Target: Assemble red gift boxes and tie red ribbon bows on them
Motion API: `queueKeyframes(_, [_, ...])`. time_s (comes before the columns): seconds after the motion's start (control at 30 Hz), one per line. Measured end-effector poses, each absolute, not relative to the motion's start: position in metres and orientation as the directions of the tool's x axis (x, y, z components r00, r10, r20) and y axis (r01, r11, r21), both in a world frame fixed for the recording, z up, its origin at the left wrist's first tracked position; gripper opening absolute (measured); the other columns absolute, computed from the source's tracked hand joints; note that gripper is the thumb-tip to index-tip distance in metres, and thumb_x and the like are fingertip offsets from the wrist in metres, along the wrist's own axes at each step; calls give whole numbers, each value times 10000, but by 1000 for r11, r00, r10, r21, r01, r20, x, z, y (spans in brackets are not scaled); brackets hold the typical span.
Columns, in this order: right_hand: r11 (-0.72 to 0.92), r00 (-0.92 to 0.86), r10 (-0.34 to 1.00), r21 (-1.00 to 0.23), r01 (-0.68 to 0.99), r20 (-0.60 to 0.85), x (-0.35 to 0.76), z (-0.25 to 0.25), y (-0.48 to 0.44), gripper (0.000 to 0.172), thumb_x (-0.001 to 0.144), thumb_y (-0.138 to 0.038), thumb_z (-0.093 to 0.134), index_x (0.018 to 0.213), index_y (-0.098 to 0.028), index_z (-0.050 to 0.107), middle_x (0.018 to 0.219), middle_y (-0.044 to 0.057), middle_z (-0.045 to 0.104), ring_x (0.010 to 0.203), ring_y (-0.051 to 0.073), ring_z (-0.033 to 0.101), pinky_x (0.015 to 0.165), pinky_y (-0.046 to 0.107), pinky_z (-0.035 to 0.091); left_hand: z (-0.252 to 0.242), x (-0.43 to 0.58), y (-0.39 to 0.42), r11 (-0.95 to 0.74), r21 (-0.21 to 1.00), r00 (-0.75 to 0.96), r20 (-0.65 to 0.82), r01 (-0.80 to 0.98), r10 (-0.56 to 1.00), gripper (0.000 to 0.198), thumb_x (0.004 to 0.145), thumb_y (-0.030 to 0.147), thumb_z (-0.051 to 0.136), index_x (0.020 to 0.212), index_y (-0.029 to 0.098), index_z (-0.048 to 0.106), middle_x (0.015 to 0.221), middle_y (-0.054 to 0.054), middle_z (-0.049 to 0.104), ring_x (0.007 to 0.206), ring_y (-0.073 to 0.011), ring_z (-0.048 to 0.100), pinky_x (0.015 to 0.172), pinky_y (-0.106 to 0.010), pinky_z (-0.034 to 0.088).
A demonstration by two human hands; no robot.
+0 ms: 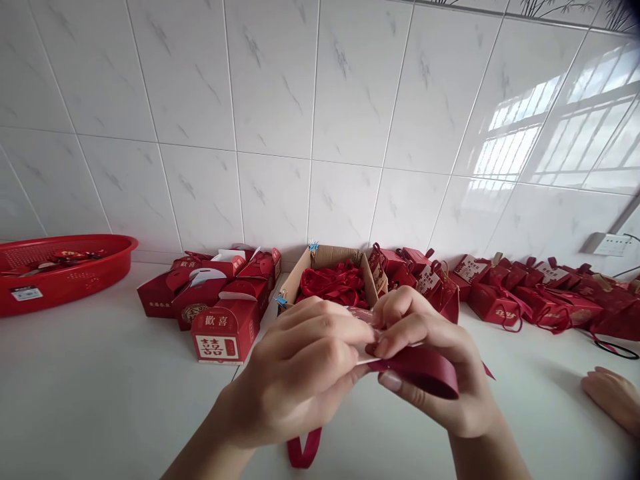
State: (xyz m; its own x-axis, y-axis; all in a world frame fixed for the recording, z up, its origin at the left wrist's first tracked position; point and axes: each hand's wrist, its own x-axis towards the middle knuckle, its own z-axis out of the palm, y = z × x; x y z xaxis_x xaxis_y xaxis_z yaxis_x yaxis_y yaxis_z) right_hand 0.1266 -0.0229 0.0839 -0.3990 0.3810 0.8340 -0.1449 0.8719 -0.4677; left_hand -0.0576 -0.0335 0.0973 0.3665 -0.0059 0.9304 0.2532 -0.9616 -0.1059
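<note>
The person's left hand (300, 373) and right hand (430, 360) meet fingertip to fingertip above the white desk (100, 400), both pinched shut: the left on a small card (364, 315), the right on a dark red ribbon (425, 370) that curls over its fingers, with a loop hanging below the left wrist. How the ribbon joins the card is hidden by the fingers. This fine work probably goes best with the pinch close to the card, the ribbon flat and untwisted, and the trailing loop clear of the desk edge so it cannot snag. Behind the hands an open cardboard box (300, 277) holds a tangle of loose red ribbons (333, 283), with small clips on its rim. To its left is a cluster of red gift boxes (220, 307), several with flaps open and no ribbons on them; to its right a row of tied gift boxes (505, 297) with ribbons and tags runs along the tiled wall. At far left a red basket (65, 280) holds a few small items, too indistinct to name. Another person's hand (613, 397) rests on the desk at the right edge.
</note>
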Motion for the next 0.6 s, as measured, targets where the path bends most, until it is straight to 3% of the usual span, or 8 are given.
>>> queueKeyframes(0.23, [863,-394,398,-483,-145,829,127,81,-23,188,758,-108,699,911,-217,685,821,24,488,808,172,497,733,331,480,103,-60,-37,-903,-125,377,925,412,44,251,712,49,717,780,196,526,765,38,752,808,-171,691,745,-318,458])
queueKeyframes(0.33, [858,-379,409,-491,-151,830,127,81,-22,198,761,-111,703,920,-228,694,823,18,490,805,166,505,753,329,486,101,-58,-40,-889,-33,347,927,456,144,277,719,83,708,818,219,488,734,52,734,746,-156,675,787,-338,427])
queueKeyframes(0.43, [851,-350,447,-512,-118,823,128,81,-20,190,769,-126,712,918,-244,701,829,17,517,846,169,536,772,317,491,97,-54,-39,-864,196,282,892,463,354,296,745,155,708,882,230,456,731,41,712,701,-159,670,829,-377,451])
queueKeyframes(0.6, [789,-396,567,-614,9,723,134,85,-13,266,853,-179,648,1095,-285,679,935,30,596,903,158,572,784,286,492,94,-48,-30,-664,728,186,638,169,747,250,822,222,674,922,232,445,834,3,709,835,-181,720,681,-270,586])
